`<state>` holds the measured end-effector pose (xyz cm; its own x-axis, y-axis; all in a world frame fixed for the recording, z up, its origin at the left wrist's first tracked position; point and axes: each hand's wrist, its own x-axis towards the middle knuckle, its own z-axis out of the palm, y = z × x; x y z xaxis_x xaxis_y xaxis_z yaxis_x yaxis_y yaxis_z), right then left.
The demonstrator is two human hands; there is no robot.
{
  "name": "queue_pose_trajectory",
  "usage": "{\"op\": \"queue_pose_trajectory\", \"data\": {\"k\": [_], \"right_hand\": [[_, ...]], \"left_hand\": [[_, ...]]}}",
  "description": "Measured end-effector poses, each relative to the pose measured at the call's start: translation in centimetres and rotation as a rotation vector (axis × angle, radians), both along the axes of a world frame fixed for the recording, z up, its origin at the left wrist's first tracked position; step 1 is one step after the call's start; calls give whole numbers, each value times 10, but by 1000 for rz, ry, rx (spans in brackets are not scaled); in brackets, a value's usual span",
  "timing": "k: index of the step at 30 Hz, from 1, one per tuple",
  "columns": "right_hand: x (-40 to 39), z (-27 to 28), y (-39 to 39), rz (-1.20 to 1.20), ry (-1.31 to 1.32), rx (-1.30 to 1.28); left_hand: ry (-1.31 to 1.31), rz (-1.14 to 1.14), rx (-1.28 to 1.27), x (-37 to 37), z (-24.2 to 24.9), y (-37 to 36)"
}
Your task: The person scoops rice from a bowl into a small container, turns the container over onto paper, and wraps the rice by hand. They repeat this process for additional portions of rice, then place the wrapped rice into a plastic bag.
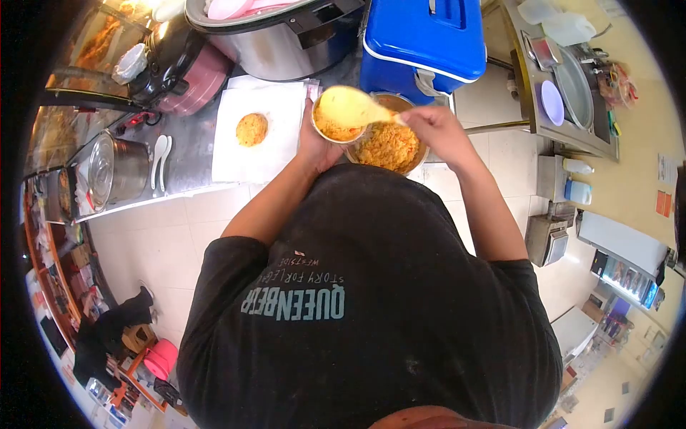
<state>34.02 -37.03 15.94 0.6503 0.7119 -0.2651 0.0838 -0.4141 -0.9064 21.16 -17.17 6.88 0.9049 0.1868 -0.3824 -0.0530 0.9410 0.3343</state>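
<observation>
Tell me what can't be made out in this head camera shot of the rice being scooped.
- Left hand: its grip on the small bowl is hidden behind the bowl and the yellow paddle.
- Large rice bowl: its far rim is covered by the right hand and the small bowl.
- Shirt lettering: the small upper line is upside down and too small to read.
- Blue cooler: its top is cut off by the upper edge.

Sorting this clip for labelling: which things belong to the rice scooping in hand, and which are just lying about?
In use:
- left hand, holding small round bowl of orange rice
- right hand, holding pale yellow rice paddle
- large metal bowl of orange fried rice
- moulded rice mound on white paper sheet

Lying about:
- blue plastic cooler box
- lidded steel pot
- two white spoons
- pink rice cooker
</observation>
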Motion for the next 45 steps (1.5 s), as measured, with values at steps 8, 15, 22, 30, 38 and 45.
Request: {"op": "queue_pose_trajectory", "data": {"k": [8,15,22,30,38,45], "right_hand": [[19,-9,-17,-148,420,-117],[9,-31,-28,191,-849,-793],[-16,-63,8,649,-928,-706],[-26,-42,-9,768,-580,-566],[-15,-56,-27,568,-178,-321],[-11,-72,-56,123,378,-305]], "left_hand": [[98,150,20,2,-19,7],[223,265,152,-9,-39,15],[203,211,184,-9,-49,13],[215,246,160,-11,-48,13],[250,278,161,-16,-48,13],[196,298,139,-18,-53,14]]}}
